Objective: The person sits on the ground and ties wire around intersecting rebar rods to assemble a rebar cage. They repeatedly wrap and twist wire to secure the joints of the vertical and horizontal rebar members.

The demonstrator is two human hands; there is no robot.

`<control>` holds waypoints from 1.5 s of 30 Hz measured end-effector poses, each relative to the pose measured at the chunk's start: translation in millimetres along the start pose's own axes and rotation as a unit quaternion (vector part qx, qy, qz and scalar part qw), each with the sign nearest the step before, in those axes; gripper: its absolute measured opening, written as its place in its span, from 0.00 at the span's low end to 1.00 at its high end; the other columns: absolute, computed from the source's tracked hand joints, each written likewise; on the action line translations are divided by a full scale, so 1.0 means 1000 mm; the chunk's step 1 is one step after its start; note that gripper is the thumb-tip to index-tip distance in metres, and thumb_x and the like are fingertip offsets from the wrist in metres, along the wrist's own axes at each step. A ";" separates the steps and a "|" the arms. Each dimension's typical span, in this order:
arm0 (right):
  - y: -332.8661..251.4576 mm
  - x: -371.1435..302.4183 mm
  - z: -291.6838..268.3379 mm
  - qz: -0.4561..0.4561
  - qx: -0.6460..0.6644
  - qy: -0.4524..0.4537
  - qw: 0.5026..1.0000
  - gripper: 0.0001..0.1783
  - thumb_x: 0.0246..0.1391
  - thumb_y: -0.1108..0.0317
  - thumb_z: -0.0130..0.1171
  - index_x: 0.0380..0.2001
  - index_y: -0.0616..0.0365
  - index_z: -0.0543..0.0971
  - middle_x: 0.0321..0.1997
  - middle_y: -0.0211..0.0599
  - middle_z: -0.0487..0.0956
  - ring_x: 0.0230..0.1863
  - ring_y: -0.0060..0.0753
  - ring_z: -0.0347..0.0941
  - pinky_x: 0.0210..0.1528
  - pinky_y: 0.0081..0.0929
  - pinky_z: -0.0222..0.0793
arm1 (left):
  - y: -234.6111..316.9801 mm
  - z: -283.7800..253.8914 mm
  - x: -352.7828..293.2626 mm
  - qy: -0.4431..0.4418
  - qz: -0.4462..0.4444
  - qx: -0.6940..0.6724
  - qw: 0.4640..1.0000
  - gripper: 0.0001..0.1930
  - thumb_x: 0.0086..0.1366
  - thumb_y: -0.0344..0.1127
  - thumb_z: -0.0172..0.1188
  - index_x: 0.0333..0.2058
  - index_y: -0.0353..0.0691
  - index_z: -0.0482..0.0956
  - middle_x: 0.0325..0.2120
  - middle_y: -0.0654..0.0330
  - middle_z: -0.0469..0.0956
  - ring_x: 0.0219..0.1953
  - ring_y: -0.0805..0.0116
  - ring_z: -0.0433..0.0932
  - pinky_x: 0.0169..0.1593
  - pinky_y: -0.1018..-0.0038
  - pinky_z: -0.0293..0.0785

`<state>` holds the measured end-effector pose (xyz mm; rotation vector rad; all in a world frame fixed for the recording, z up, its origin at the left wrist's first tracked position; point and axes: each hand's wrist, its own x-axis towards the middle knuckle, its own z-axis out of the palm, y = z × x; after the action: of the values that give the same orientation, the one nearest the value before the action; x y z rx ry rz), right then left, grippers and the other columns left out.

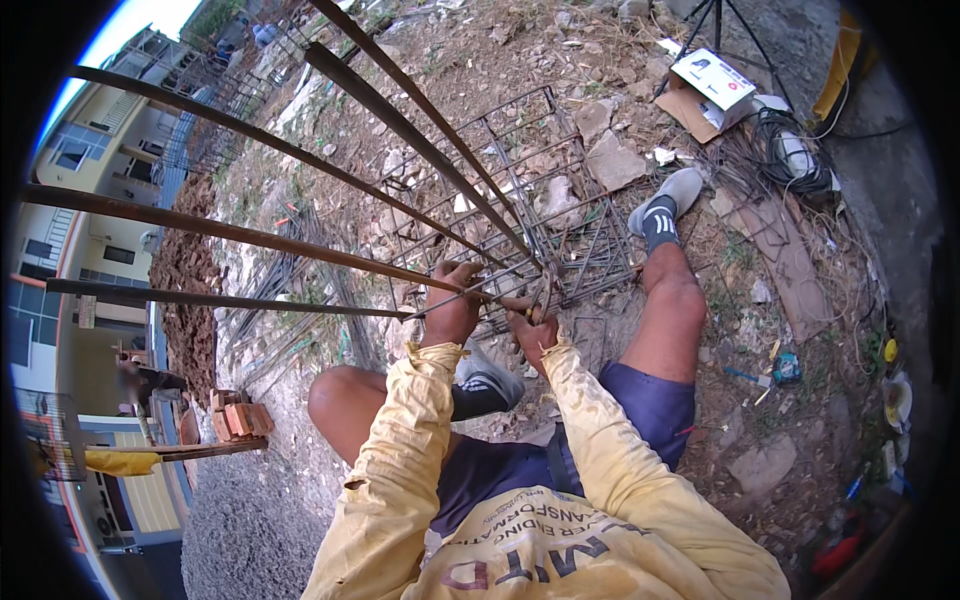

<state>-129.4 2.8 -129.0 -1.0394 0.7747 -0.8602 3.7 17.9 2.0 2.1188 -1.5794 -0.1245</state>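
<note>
Several long rusty steel bars fan out from the upper left and meet in front of me, where square wire-like stirrups cross them. My left hand is closed around one of the bars near that joint. Just to its right, my right hand grips a pair of pincers, with the jaws up against the crossing of bars and stirrup. Whether a tie wire sits in the jaws is too small to tell. Beyond both hands, a cage of thin steel rods lies over the rubble.
My feet stand on either side of the bars, the right shoe among stones. A cardboard box, tripod legs and coiled black cable lie at upper right, a plank below. Bricks, a gravel heap and another person are left.
</note>
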 end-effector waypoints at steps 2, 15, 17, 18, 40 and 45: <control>-0.002 0.000 -0.001 -0.014 0.006 -0.005 1.000 0.13 0.58 0.71 0.56 0.46 0.59 0.80 0.24 0.21 0.73 0.22 0.13 0.63 0.24 0.17 0.60 | -0.001 0.000 0.003 -0.030 0.007 0.003 1.000 0.14 0.53 0.29 0.65 0.41 0.39 0.82 0.39 0.46 0.76 0.40 0.48 0.77 0.44 0.62 0.75; -0.008 -0.001 0.003 -0.001 0.015 0.016 1.000 0.13 0.55 0.72 0.57 0.44 0.60 0.81 0.23 0.21 0.72 0.21 0.13 0.61 0.23 0.18 0.58 | 0.013 -0.013 0.037 -0.010 -0.026 0.215 0.976 0.18 0.52 0.43 0.67 0.41 0.43 0.79 0.42 0.51 0.75 0.50 0.51 0.71 0.53 0.59 0.70; -0.007 -0.001 0.002 0.013 0.021 0.009 1.000 0.13 0.55 0.72 0.57 0.44 0.60 0.81 0.23 0.22 0.73 0.21 0.13 0.61 0.23 0.18 0.58 | 0.009 -0.011 0.041 -0.046 -0.014 0.227 0.973 0.19 0.53 0.44 0.66 0.42 0.43 0.78 0.43 0.51 0.75 0.51 0.50 0.70 0.54 0.59 0.70; -0.008 0.000 0.002 0.016 0.020 0.007 1.000 0.13 0.55 0.72 0.57 0.44 0.60 0.81 0.23 0.22 0.73 0.21 0.13 0.61 0.23 0.17 0.58 | 0.005 -0.012 0.044 -0.070 -0.009 0.229 0.971 0.19 0.54 0.44 0.65 0.43 0.42 0.78 0.43 0.50 0.75 0.51 0.50 0.71 0.53 0.59 0.70; -0.020 -0.007 -0.003 0.070 0.027 -0.002 0.997 0.14 0.55 0.70 0.57 0.44 0.60 0.81 0.28 0.25 0.77 0.28 0.17 0.68 0.32 0.21 0.66 | -0.007 0.018 0.060 -0.033 -0.175 0.138 0.974 0.14 0.53 0.39 0.57 0.38 0.51 0.86 0.35 0.50 0.82 0.42 0.50 0.79 0.47 0.58 0.73; -0.027 -0.008 -0.002 0.102 0.041 -0.021 0.994 0.14 0.55 0.70 0.57 0.44 0.59 0.81 0.28 0.26 0.77 0.27 0.17 0.68 0.31 0.21 0.66 | -0.017 0.017 0.051 0.040 -0.156 0.045 0.986 0.16 0.52 0.34 0.55 0.39 0.45 0.84 0.34 0.47 0.82 0.41 0.47 0.80 0.48 0.59 0.74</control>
<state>-141.2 2.3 -103.6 -0.8869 0.7877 -0.6873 28.8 -31.7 -9.5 2.3979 -1.2202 -0.0733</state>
